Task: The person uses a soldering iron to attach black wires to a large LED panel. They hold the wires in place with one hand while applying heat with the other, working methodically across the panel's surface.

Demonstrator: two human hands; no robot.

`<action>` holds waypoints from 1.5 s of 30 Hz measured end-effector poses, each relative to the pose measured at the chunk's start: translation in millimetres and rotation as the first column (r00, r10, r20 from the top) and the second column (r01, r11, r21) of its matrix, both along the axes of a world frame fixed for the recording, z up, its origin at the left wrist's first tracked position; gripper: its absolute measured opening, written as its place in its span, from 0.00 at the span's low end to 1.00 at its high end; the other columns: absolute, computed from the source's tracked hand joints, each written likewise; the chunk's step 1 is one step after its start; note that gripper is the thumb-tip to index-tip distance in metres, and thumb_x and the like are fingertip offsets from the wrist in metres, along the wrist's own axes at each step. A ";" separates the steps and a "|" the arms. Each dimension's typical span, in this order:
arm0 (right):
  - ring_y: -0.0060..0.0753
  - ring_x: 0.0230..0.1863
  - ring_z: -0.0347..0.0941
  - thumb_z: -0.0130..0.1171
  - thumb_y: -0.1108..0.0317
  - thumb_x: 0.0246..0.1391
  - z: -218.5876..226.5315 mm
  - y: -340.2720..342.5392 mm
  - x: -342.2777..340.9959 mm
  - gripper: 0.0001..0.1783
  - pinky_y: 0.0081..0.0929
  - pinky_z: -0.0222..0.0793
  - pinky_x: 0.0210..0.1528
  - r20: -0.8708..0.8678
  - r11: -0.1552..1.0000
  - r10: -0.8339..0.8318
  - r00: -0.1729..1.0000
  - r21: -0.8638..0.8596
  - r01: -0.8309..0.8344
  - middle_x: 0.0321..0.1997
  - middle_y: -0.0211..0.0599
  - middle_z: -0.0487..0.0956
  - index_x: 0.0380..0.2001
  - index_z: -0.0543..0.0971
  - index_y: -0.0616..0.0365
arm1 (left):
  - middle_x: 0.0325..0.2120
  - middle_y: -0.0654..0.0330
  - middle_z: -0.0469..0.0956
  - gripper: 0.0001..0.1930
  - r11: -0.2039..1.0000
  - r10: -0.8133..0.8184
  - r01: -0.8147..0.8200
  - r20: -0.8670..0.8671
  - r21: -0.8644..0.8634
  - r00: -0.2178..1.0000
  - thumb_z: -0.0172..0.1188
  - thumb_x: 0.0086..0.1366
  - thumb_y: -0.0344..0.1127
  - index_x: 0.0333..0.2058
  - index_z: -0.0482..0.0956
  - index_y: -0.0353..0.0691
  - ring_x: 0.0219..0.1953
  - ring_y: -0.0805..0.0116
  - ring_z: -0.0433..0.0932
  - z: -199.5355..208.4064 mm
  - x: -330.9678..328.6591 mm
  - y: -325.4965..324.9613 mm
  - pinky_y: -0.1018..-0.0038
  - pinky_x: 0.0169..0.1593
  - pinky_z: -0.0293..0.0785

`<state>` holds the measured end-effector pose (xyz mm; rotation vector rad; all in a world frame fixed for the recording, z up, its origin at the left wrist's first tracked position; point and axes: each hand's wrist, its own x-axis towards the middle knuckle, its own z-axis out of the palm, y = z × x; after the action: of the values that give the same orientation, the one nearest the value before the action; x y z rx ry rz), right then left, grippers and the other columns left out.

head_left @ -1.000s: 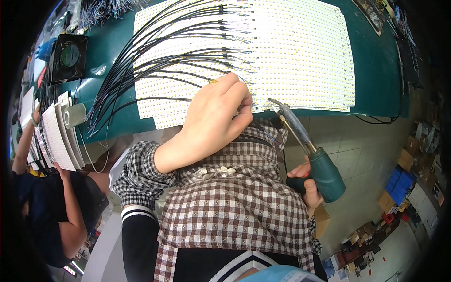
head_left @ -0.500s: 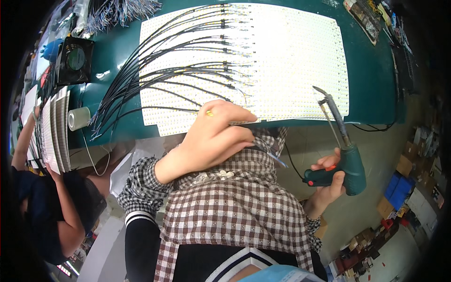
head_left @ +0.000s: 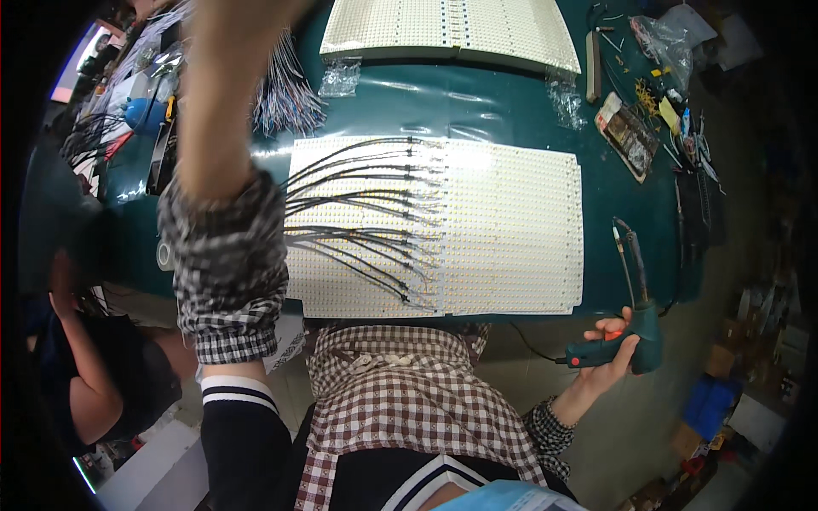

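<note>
At the centre of the view, the LED panels (head_left: 515, 234) lie on the green table (head_left: 494, 98), several deep and staggered at the edges. Black leads (head_left: 354, 234) cross their left half and bend off toward 9 o'clock, each ending in thin wires near the middle column.

Toward 4 o'clock, the right hand (head_left: 609, 362) has its fingers wrapped around the grip of the green soldering gun (head_left: 648, 341). The gun's tip points up, between 11 and 12 o'clock, clear of the panels and off their right edge.

Toward 11 o'clock, the left hand (head_left: 249, 19) is blurred and cut off by the top edge; how far open it is, or what it holds, I cannot tell. Its checked sleeve (head_left: 228, 268) covers the panels' left edge. Just right of that arm is a bundle of wires (head_left: 285, 98).

A second panel stack (head_left: 392, 30) sits at 12 o'clock, a worn tin (head_left: 626, 136) at 2, a tape roll (head_left: 164, 255) at 9, and a co-worker (head_left: 94, 383) at 8.
</note>
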<state>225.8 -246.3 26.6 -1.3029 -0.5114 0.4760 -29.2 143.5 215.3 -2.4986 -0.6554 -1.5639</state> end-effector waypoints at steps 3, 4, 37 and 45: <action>0.31 0.36 0.76 0.47 0.54 0.66 4.9 6.4 5.4 0.29 0.20 0.80 0.27 0.006 1.000 -0.005 1.000 0.011 0.005 0.31 0.41 0.76 0.53 0.67 0.75 | 0.28 0.55 0.74 0.05 0.977 -0.177 0.179 -0.022 0.117 0.984 0.59 0.56 0.24 0.32 0.76 0.39 0.33 0.59 0.76 -55.4 66.9 49.6 0.72 0.37 0.73; 0.32 0.35 0.76 0.48 0.54 0.65 7.0 9.5 4.7 0.29 0.20 0.80 0.26 0.002 1.000 -0.011 1.000 0.019 0.011 0.31 0.42 0.76 0.53 0.67 0.76 | 0.27 0.54 0.74 0.03 0.990 -0.138 0.138 -0.004 0.026 0.990 0.59 0.58 0.27 0.31 0.75 0.39 0.31 0.56 0.76 -76.3 87.9 57.6 0.68 0.36 0.72; 0.34 0.38 0.77 0.57 0.49 0.59 -38.2 56.7 51.8 0.29 0.50 0.56 0.68 -0.503 0.924 0.373 0.780 0.274 -0.266 0.33 0.37 0.80 0.49 0.72 0.67 | 0.27 0.59 0.70 0.29 0.176 -0.016 -0.375 -0.383 -0.910 0.924 0.60 0.47 0.26 0.52 0.70 0.35 0.31 0.69 0.71 -191.2 -156.2 -160.3 0.74 0.39 0.69; 0.33 0.38 0.76 0.57 0.50 0.60 -42.9 59.6 48.1 0.29 0.48 0.59 0.67 -0.517 0.933 0.353 0.780 0.263 -0.248 0.33 0.37 0.78 0.49 0.72 0.68 | 0.32 0.60 0.76 0.19 0.152 0.257 -0.198 -0.155 -0.968 0.954 0.65 0.55 0.28 0.46 0.75 0.31 0.29 0.77 0.73 -213.9 -149.8 -176.9 0.80 0.34 0.70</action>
<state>273.9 -186.7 -16.4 -0.8435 -0.2566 1.0222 -179.0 -33.5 1.4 -2.6973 -2.6822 -1.1518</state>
